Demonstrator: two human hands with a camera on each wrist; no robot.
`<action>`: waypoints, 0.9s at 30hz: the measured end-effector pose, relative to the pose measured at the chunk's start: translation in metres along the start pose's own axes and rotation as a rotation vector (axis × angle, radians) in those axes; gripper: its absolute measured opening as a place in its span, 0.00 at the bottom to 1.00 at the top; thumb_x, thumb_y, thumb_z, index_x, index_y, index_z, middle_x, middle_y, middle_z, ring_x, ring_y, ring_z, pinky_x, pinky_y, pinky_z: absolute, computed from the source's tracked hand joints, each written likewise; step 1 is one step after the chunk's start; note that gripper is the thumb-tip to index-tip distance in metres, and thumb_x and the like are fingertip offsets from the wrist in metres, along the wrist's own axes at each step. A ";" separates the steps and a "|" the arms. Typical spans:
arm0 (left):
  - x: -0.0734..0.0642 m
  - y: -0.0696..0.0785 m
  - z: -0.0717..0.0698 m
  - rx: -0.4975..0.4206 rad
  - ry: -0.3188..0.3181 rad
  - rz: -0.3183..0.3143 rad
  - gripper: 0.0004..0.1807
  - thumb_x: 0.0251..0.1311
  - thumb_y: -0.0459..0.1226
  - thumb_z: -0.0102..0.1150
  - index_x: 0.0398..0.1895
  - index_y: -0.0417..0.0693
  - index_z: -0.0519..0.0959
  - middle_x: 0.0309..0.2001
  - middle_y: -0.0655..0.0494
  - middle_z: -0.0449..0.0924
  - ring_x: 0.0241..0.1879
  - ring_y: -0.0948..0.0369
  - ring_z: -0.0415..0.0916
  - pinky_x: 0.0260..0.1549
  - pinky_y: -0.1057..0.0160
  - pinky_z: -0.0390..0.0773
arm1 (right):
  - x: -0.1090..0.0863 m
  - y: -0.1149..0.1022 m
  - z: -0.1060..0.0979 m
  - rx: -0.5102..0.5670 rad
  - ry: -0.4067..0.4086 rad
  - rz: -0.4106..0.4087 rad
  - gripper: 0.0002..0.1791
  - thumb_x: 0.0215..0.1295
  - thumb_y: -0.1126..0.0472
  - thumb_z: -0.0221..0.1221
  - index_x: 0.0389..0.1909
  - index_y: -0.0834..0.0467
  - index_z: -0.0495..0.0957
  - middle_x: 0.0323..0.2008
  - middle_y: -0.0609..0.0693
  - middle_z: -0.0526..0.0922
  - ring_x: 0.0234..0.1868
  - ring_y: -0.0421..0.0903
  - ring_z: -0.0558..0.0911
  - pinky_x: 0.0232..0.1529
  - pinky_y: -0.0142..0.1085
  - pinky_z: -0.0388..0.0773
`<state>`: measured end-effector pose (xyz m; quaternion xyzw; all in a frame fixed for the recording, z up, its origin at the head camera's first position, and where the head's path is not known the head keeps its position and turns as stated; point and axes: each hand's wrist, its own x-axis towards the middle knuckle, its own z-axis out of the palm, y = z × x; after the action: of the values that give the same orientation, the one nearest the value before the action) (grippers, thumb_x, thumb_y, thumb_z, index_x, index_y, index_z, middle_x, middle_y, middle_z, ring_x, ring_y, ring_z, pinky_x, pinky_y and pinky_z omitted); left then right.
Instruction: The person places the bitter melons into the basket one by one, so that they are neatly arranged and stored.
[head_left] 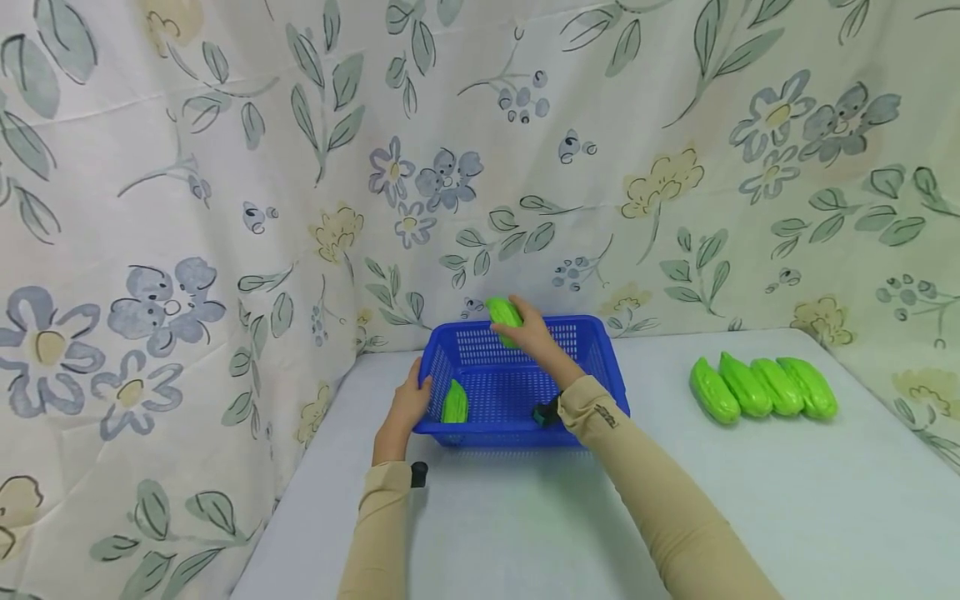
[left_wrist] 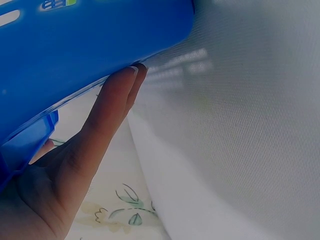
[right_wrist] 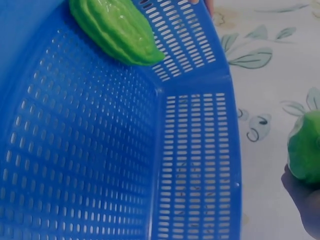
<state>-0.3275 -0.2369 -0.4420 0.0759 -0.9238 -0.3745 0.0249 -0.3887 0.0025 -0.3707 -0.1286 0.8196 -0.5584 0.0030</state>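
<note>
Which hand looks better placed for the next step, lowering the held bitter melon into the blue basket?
Right, most likely: the right hand holds the bitter melon near the far rim of the blue basket. The left hand grips the basket's left side, so it seems better suited to steadying.

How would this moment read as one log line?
left hand: grips basket | right hand: holds gourd near far rim | inside: another gourd | table, right side: four gourds

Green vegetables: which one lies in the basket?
The vegetable at the left end of the basket; another vegetable is in the right hand, and four vegetables lie on the table.
</note>
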 end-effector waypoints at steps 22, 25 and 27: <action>0.001 0.000 0.000 0.006 -0.001 -0.008 0.32 0.76 0.44 0.35 0.79 0.49 0.43 0.72 0.32 0.59 0.67 0.34 0.64 0.61 0.35 0.67 | 0.007 0.002 0.023 -0.069 -0.199 0.038 0.44 0.65 0.58 0.62 0.76 0.62 0.50 0.74 0.65 0.58 0.73 0.62 0.62 0.71 0.52 0.63; 0.001 0.000 0.000 0.004 -0.001 -0.008 0.32 0.76 0.44 0.35 0.79 0.49 0.43 0.72 0.32 0.59 0.67 0.34 0.64 0.61 0.35 0.67 | 0.007 0.002 0.027 -0.097 -0.213 0.040 0.45 0.64 0.57 0.63 0.76 0.62 0.50 0.74 0.64 0.57 0.73 0.62 0.61 0.71 0.53 0.62; 0.001 -0.001 0.001 0.006 -0.003 -0.009 0.32 0.76 0.44 0.35 0.79 0.50 0.43 0.72 0.32 0.59 0.67 0.34 0.64 0.62 0.35 0.67 | 0.007 0.003 0.029 -0.115 -0.219 0.041 0.45 0.64 0.56 0.63 0.76 0.62 0.50 0.74 0.65 0.57 0.73 0.62 0.61 0.70 0.53 0.63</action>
<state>-0.3285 -0.2370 -0.4431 0.0795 -0.9246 -0.3720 0.0216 -0.3917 -0.0248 -0.3832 -0.1719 0.8475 -0.4927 0.0967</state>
